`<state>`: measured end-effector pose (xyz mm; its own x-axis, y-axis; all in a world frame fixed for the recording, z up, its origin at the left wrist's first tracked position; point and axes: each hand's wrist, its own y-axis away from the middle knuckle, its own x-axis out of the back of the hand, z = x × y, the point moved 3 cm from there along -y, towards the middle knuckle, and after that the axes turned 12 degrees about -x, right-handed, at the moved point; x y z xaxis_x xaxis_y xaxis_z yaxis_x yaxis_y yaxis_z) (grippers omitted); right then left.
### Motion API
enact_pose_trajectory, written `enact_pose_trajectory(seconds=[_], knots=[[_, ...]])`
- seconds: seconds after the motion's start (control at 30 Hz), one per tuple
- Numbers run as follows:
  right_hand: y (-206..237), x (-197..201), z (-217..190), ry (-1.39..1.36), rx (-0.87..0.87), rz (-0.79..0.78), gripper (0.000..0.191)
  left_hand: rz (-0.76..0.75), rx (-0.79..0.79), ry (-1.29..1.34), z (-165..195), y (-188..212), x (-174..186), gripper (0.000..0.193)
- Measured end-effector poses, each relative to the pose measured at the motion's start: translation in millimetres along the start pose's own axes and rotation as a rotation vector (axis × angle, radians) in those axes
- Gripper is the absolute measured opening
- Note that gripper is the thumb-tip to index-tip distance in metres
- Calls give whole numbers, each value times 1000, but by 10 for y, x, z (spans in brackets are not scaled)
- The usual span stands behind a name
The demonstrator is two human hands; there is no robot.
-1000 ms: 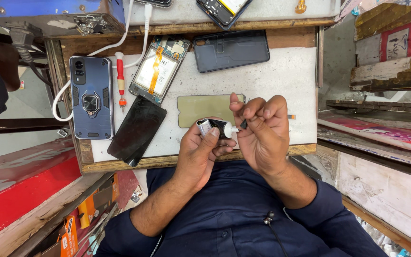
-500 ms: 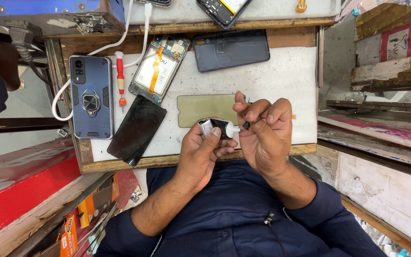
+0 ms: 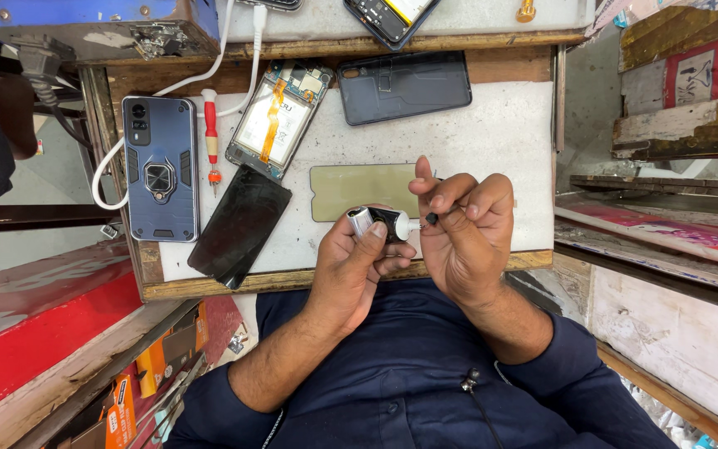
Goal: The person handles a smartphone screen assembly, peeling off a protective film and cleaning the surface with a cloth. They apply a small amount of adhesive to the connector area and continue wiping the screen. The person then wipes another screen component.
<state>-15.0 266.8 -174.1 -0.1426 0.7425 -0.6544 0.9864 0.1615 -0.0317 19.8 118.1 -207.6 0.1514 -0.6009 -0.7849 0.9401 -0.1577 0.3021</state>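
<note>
left hand (image 3: 357, 264) grips a small glue tube (image 3: 380, 223), black body, silver end, white nozzle pointing right. fingers wrapped around it, thumb on top. right hand (image 3: 459, 237) pinches a tiny black cap (image 3: 431, 219) between thumb and fingertips, just off the nozzle tip, not touching it.

change vs a second ago: both hands sit slightly lower and closer to the body, and the cap now shows clear of the nozzle with a small gap. earlier the right fingers were bunched at the tip and the cap was hard to pick out. my read: the tube is open, nozzle exposed.

both hands hover over the near edge of the desk (image 3: 500, 133). just beyond them lies a yellowish screen film (image 3: 359, 189). further left: a black glass panel (image 3: 240, 224), an opened phone (image 3: 278, 118) with orange flex showing, a red screwdriver (image 3: 210, 137), a blue cased phone (image 3: 159, 166). dark back cover (image 3: 405, 86) at the top.
</note>
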Motion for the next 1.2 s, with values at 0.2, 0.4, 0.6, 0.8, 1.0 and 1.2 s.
enact_pose_trajectory(seconds=[0.2, 0.4, 0.6, 0.8, 1.0, 1.2], knots=[[46, 5, 42, 253, 205, -34, 25, 26, 29, 21, 1, 32, -7, 27], [147, 82, 123, 497, 344, -41, 28, 16, 65, 60, 36, 64, -22, 23], [192, 137, 195, 535, 316, 67, 20, 17, -73, 33, 132, 94, -72, 22], [160, -19, 84, 641, 118, -17, 14, -88, -423, -464, 289, 133, -144, 28], [100, -138, -50, 1054, 40, -20, 18, -45, -365, -527, 401, 76, -6, 26], [63, -192, -87, 1128, 41, -58, 23, -18, -390, -550, 469, 117, 67, 26]])
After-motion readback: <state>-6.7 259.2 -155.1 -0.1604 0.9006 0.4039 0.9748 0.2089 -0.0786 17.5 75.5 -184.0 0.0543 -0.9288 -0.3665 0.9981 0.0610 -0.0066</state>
